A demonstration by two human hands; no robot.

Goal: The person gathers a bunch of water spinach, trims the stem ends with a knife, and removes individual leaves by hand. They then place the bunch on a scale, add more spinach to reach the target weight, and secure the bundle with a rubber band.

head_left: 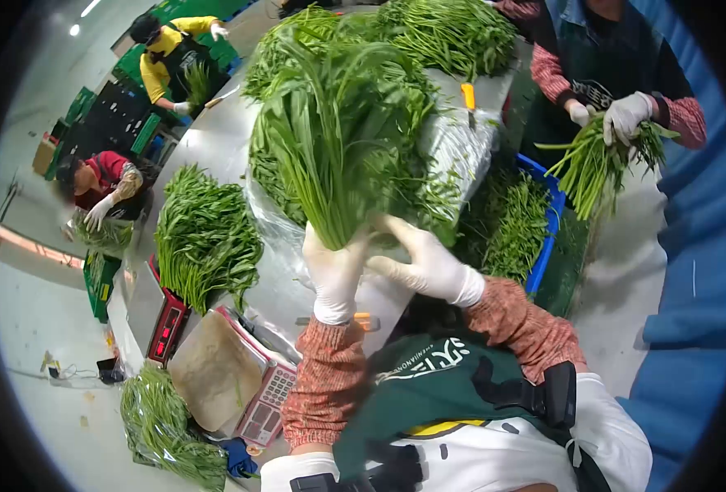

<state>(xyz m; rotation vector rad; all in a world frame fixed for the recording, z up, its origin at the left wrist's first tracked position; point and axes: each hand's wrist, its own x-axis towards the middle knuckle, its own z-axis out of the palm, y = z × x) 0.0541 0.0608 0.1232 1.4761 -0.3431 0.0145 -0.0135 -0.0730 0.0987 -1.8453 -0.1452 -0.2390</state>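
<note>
My left hand [334,275], in a white glove, is closed around the lower stems of a tall bunch of leafy greens [318,156], which stands up above the metal table with its leaves at the top. Close by on the right, my gloved right hand [429,262] has thumb and fingers apart, with fingertips near the stem ends and the left hand. Behind the held bunch lies a large heap of the same greens [453,37], partly hidden by it. A knife with an orange handle [367,321] lies on the table just below my hands.
At left are a pile of greens [203,238], a scale [269,402] and bagged greens [162,422]. A yellow-handled knife [468,96] rests near clear plastic [461,152]. A blue crate [553,221] holds trimmings. A co-worker [617,74] holds greens at right; two others work at left.
</note>
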